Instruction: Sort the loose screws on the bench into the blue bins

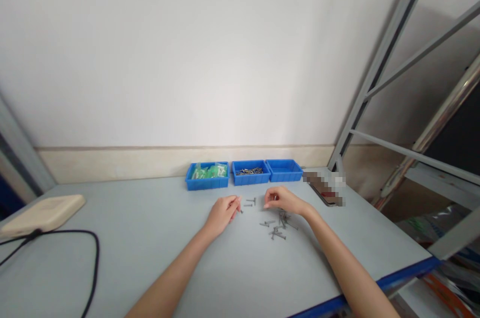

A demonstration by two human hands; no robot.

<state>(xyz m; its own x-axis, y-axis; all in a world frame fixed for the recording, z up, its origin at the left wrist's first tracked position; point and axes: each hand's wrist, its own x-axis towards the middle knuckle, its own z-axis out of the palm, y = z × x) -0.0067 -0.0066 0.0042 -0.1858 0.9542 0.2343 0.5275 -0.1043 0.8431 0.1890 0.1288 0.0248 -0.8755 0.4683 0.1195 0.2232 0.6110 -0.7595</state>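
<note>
The left hand (226,212) pinches its fingers together near small screws (248,205). The right hand (279,199) curls beside them, fingertips almost touching.

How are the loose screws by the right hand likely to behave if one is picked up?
The screws look like metal, so probably stiff and a bit heavy for their thin size. Several lie crossed, so lifting one may drag its neighbours along. Their slim shanks could roll a little if nudged on the flat, smooth-looking table.
</note>
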